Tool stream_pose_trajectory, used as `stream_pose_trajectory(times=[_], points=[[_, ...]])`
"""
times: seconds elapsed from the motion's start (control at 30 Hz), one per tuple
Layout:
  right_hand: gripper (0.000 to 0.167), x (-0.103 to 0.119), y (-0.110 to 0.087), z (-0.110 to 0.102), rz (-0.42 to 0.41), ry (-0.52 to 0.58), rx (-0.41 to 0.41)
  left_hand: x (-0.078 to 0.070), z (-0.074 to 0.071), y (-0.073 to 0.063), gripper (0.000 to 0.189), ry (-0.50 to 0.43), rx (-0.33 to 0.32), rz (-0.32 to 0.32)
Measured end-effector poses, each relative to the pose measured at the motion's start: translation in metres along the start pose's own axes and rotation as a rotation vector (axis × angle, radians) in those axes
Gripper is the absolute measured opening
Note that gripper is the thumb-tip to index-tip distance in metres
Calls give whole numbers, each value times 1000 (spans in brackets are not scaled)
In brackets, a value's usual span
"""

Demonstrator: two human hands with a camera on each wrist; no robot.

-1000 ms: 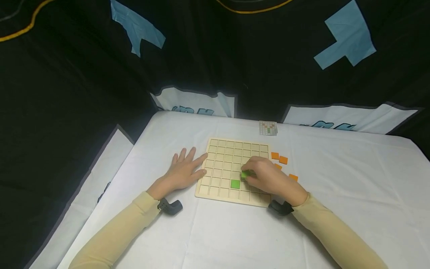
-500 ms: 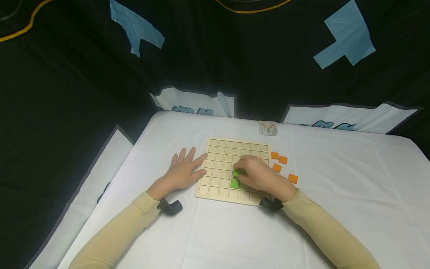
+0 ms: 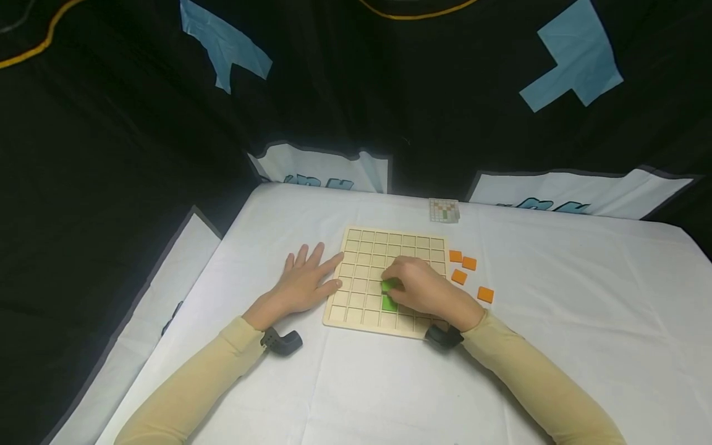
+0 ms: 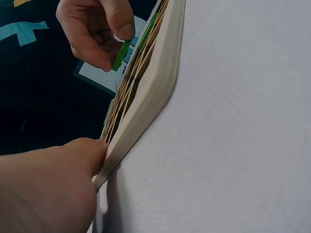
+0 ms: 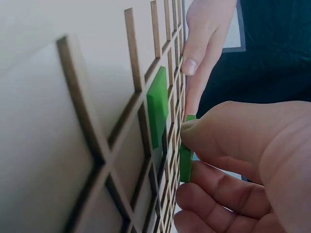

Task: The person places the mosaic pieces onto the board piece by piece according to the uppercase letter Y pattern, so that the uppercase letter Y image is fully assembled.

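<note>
A pale wooden grid board (image 3: 360, 271) lies on the table. My left hand (image 3: 300, 285) rests flat at its left side with fingers spread, thumb and forefinger touching the edge. Over the board, my right hand (image 3: 425, 285) pinches a green square tile (image 5: 185, 165) between thumb and fingers. The left wrist view shows this held tile (image 4: 121, 55) tilted and slightly above the grid. Another green tile (image 3: 389, 303) sits in a cell just nearer to me. Several orange square tiles (image 3: 486, 294) lie on the cloth beyond the right hand.
A small card with a printed coloured grid (image 3: 444, 211) lies near the table's far edge. White cloth (image 3: 389, 395) covers the table. A black curtain (image 3: 411, 111) with blue tape hangs behind it.
My right hand has moved left across the board with the green tile, to just beyond the other green tile. The left hand has stayed in place.
</note>
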State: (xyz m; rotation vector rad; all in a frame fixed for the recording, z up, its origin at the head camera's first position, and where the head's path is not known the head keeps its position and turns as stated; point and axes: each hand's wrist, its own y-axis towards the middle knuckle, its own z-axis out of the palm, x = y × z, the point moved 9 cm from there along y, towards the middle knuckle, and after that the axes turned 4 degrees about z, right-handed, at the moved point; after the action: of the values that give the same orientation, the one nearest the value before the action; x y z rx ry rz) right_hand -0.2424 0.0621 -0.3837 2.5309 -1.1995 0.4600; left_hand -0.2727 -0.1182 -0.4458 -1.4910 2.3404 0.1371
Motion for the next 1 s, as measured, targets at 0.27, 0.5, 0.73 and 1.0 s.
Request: stream_pose_trajectory(times=[0.27,0.5,0.73,1.0], points=[[25,-4,2,4,39,-4,17,-1,-1,0,65,-6,5,1],[26,-7,2,6,48,-1,27,0,-1,0,65,-6,2,3],[26,-8,2,8,42,-8,28,-1,-1,-1,65,6,0,7],[24,-9,1,9,37,0,37,-1,-1,-1,65,11,1,10]])
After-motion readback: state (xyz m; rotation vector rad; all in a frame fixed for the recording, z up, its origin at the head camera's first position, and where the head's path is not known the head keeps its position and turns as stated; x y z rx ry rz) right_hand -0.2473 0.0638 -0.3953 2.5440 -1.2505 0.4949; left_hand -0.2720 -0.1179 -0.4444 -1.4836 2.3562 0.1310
